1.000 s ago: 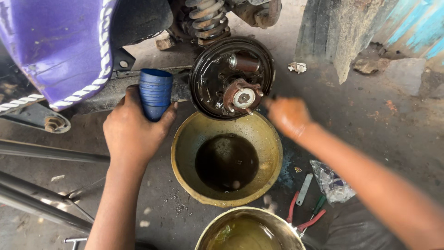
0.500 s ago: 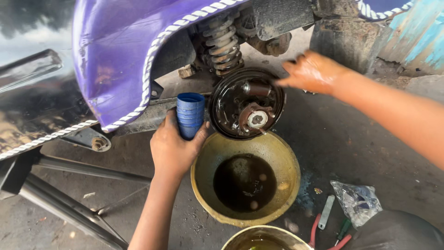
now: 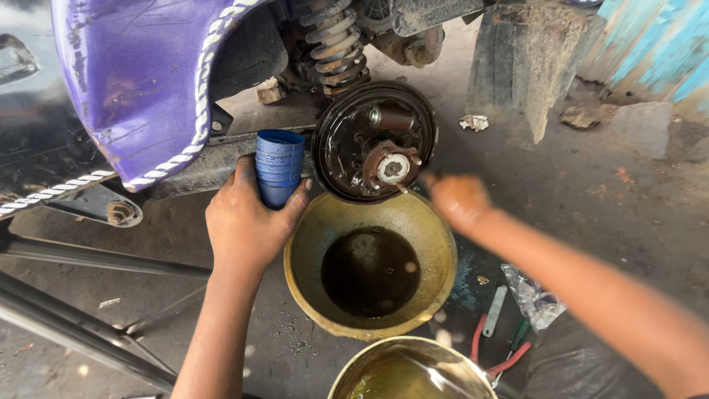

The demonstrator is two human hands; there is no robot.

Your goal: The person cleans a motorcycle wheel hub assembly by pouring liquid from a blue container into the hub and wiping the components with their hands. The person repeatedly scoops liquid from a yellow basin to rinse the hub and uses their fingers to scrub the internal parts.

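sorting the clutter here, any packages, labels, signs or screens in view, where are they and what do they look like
No labels, signs or screens show.
Clear plastic bag: crumpled, on the ground under the right forearm, right of the yellow basin.
Blue ribbed cup: plain, held in the left hand.

No labels, signs or screens in view; only a crumpled clear plastic bag point(image 3: 533, 297) lying on the concrete floor point(image 3: 591, 199) at lower right, just beside the red-handled pliers point(image 3: 496, 353); a scrap of pale crumpled wrapper point(image 3: 473, 122) farther up by the pillar point(image 3: 528, 59).
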